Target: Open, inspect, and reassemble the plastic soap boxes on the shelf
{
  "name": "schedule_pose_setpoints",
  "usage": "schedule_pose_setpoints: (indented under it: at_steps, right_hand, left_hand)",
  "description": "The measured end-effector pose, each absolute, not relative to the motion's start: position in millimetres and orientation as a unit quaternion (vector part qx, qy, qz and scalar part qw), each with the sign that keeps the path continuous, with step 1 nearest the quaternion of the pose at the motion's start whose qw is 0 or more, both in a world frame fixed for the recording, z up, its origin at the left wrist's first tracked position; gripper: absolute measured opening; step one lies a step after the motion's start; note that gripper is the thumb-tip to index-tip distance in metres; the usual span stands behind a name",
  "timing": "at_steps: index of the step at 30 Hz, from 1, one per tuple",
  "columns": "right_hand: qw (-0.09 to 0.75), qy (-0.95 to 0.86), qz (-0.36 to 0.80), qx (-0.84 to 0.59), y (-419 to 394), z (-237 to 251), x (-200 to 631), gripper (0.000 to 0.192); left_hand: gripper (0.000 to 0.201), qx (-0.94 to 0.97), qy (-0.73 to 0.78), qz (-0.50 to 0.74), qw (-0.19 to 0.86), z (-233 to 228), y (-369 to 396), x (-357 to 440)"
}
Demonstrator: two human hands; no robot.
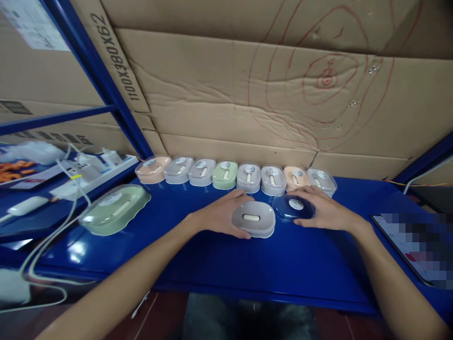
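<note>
Left hand (221, 215) cups the grey soap dish (254, 218), steadying it; right hand (323, 208) grips its clear lid (293, 208) just beside, lifted clear for access.

The left hand (221, 215) touches a grey soap box (254, 218); the clear lid (293, 208) under the right hand (323, 208) looks dark blue. The table (247, 259) is glossy blue. Behind the hands, the row of boxes (236, 175) is peach, grey and green.

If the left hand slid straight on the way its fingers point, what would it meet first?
The left hand already rests against the grey soap dish; its fingers point right, so beyond that, probably the clear lid under the right hand.
</note>
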State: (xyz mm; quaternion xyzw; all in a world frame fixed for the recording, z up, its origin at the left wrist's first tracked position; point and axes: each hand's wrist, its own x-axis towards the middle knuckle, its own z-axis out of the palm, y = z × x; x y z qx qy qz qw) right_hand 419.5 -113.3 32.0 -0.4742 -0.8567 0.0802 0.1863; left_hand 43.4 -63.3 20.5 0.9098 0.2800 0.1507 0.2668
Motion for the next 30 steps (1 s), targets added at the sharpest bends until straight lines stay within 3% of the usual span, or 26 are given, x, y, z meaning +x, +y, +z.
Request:
schedule_pose_setpoints:
  at_steps: [3,6,12,23,30]
  right_hand:
    - [0.249,-0.847,0.056,-0.467,-119,37,399,0.061]
    - [0.298,-0.848,0.048,-0.436,-127,31,369,0.073]
    - [0.247,-0.891,0.045,-0.379,-134,-1,325,0.097]
    - [0.229,-0.897,0.041,-0.376,-132,-2,322,0.068]
    - [0.241,-0.894,0.059,-0.373,-133,-1,323,0.059]
  left_hand:
    - [0.108,0.911,0.287,0.154,0.253,15,-63,46]
    - [0.115,0.916,0.288,0.15,0.236,10,-61,45]
    - [0.118,0.915,0.27,0.175,0.243,6,-56,41]
    - [0.115,0.92,0.261,0.171,0.238,0,-54,41]
    - [0.122,0.909,0.287,0.155,0.26,9,-59,41]
